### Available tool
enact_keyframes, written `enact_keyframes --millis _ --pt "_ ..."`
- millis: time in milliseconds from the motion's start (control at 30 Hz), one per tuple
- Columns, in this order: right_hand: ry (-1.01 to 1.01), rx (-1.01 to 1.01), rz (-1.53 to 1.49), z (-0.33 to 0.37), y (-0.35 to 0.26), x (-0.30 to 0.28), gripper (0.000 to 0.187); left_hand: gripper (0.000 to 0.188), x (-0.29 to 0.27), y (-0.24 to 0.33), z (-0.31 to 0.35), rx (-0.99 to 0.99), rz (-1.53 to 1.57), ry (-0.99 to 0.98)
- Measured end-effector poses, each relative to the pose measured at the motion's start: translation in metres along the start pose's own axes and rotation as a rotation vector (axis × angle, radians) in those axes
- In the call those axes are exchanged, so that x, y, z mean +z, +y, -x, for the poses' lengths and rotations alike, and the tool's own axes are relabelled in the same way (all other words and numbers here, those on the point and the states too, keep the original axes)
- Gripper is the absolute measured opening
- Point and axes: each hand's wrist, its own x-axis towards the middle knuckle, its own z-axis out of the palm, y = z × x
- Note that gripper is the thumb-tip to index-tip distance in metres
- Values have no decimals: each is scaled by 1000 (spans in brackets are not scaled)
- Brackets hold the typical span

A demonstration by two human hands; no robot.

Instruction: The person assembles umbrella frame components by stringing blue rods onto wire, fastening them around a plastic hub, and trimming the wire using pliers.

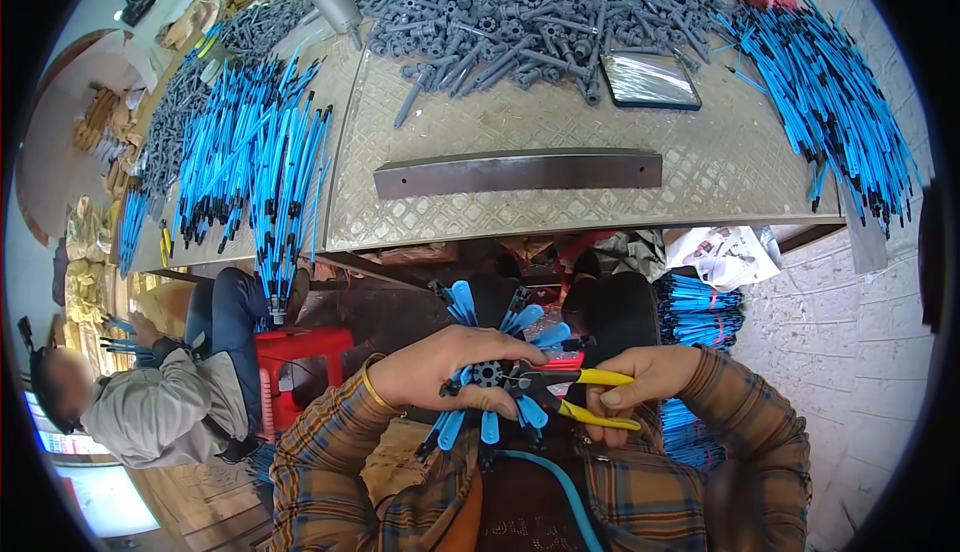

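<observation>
Close to my body, my left hand (pixel 425 367) is closed around a dark round hub (pixel 487 375) with several holes in its face. Flat blue arms (pixel 463 300) with black ends fan out from the hub on all sides. My right hand (pixel 648 377) grips a pair of pliers (pixel 600 418) by its yellow handles, with the handles partly spread. The dark jaws of the pliers reach the hub's right side beside my left fingers; what lies between the jaws is hidden. A light blue strip (pixel 565 497) curves across my lap below.
Ahead stands a table (pixel 440 222) with a metal bar (pixel 520 170), a heap of grey plastic parts (pixel 500 22) and a black-edged flat screen (pixel 650 82). Blue rods lie left (pixel 230 142) and right (pixel 830 102). Left are a red stool (pixel 300 362) and a seated person (pixel 170 402).
</observation>
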Motion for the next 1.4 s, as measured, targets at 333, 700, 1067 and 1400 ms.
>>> enact_keyframes --millis 333,700,1067,1400 --pt "-109 -179 -22 -26 47 9 36 50 -2 -5 2 103 50 -98" --pt "174 -55 129 4 14 42 36 49 5 7 5 -16 -53 -97" --pt "533 3 1025 24 -23 63 34 53 21 9 4 29 -121 46" --pt "841 -262 1456 35 -4 58 28 54 21 16 1 46 -132 116"
